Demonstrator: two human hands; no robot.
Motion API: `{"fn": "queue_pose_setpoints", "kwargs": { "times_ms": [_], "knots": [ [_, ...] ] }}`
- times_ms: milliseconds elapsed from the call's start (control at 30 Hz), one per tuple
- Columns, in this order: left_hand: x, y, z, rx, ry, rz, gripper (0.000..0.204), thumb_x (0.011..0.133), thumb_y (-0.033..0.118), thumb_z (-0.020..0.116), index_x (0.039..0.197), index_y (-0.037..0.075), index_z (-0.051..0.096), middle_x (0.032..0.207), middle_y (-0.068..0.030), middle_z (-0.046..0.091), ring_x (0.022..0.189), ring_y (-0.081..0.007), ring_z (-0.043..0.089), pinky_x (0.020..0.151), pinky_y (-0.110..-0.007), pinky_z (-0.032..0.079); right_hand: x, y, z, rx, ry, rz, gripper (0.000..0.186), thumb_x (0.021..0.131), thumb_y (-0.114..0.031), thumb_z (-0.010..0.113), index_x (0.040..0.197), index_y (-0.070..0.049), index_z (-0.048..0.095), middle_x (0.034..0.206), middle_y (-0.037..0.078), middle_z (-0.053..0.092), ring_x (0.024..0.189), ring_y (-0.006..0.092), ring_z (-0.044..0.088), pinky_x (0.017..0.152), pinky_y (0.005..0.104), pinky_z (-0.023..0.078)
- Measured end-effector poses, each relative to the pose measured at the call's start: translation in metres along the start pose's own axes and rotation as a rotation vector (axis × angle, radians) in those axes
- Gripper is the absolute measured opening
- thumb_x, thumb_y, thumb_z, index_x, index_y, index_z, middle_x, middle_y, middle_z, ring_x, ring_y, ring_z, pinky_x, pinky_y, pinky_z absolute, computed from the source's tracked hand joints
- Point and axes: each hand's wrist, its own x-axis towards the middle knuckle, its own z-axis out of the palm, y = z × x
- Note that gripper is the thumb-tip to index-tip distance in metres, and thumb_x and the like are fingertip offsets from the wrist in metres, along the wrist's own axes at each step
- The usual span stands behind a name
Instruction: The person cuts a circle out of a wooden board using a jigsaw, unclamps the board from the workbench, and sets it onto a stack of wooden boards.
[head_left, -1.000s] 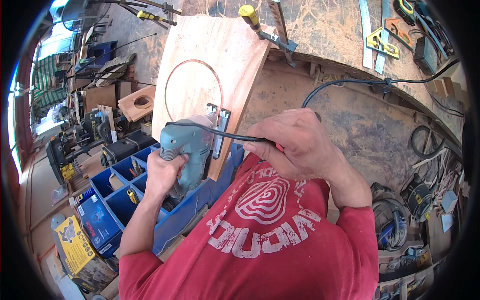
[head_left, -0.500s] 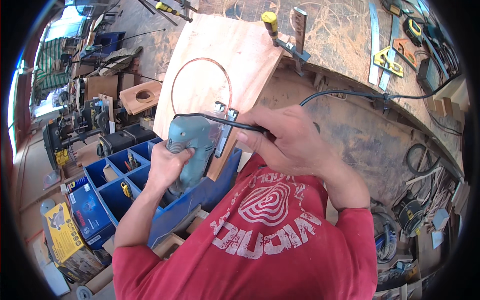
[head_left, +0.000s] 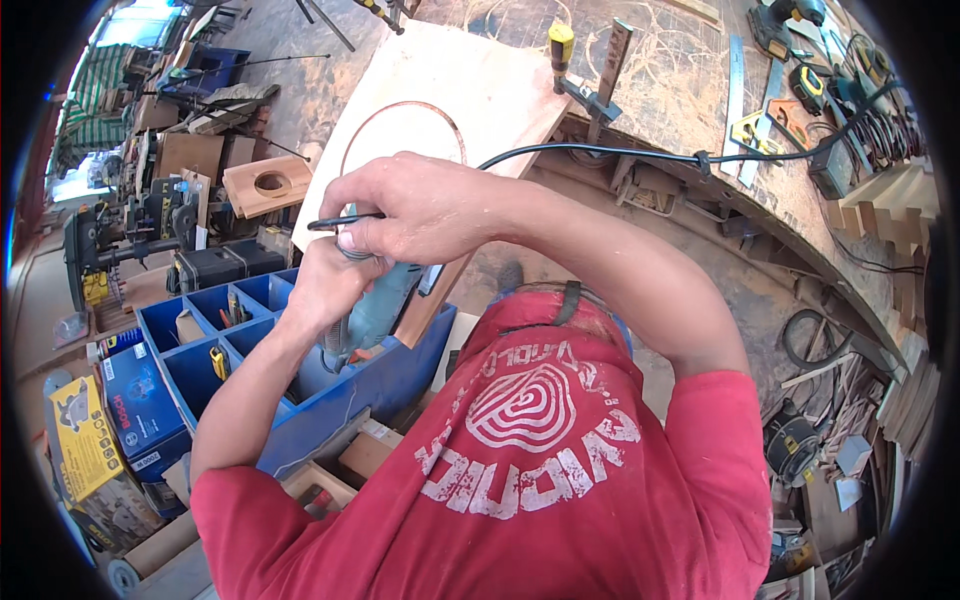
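Head view: the teal power tool (head_left: 376, 308) is at the near edge of the wooden board (head_left: 490, 85), long axis slanting from upper right to lower left; its upper end is hidden by the hands. The left hand (head_left: 335, 282) is closed around the tool's handle. The right hand (head_left: 420, 208) pinches the black cable (head_left: 600, 150). The blue divided bin (head_left: 325, 425) contains a yellow-and-black tool (head_left: 219, 363) in one compartment. The board is pale and grained, with a circular groove (head_left: 440, 110).

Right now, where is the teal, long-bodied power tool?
In the head view, the teal power tool sits left of centre in the left hand, just below the right hand, by the lower end of the pale wooden board.
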Motion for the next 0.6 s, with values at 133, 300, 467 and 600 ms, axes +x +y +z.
{"fn": "queue_pose_setpoints", "kwargs": {
  "times_ms": [133,300,467,600],
  "knots": [
    [0.001,-0.005,0.001,-0.06,0.007,-0.023,0.021,0.088,0.019,0.081,0.087,0.0,0.073,0.069,-0.0052,0.065,0.06,-0.0123,0.06,0.054,-0.031,0.047,-0.003,0.003,-0.001,-0.067,-0.051,0.006,0.035,0.099,-0.023,0.063,0.124,0.0,0.069,0.092,0.02,0.076,0.087,0.0363,0.074,0.081,0.0471,0.056],
    [0.0,0.003,0.001,-0.07,-0.028,-0.043,0.015,0.087,0.014,0.075,0.094,0.002,0.071,0.078,-0.0043,0.069,0.067,-0.0125,0.065,0.056,-0.029,0.049,-0.006,0.005,0.0,-0.091,-0.074,0.027,0.036,0.098,-0.024,0.064,0.123,0.001,0.07,0.091,0.021,0.077,0.089,0.0356,0.075,0.081,0.0468,0.056],
    [-0.004,0.004,0.002,-0.13,-0.002,-0.007,0.018,0.089,0.018,0.073,0.095,0.001,0.07,0.081,-0.0061,0.069,0.068,-0.0134,0.066,0.059,-0.029,0.053,-0.004,0.004,0.005,-0.085,-0.074,0.037,0.035,0.098,-0.024,0.064,0.122,0.002,0.071,0.094,0.021,0.077,0.09,0.0357,0.075,0.083,0.0465,0.056],
    [-0.001,-0.007,-0.002,-0.208,-0.035,0.01,0.026,0.091,0.024,0.075,0.098,0.0,0.07,0.083,-0.0062,0.069,0.072,-0.0134,0.066,0.063,-0.03,0.054,-0.001,-0.004,0.009,-0.041,-0.081,0.086,0.033,0.099,-0.021,0.062,0.121,0.002,0.071,0.098,0.021,0.076,0.092,0.0358,0.074,0.084,0.0457,0.056]
  ]
}}
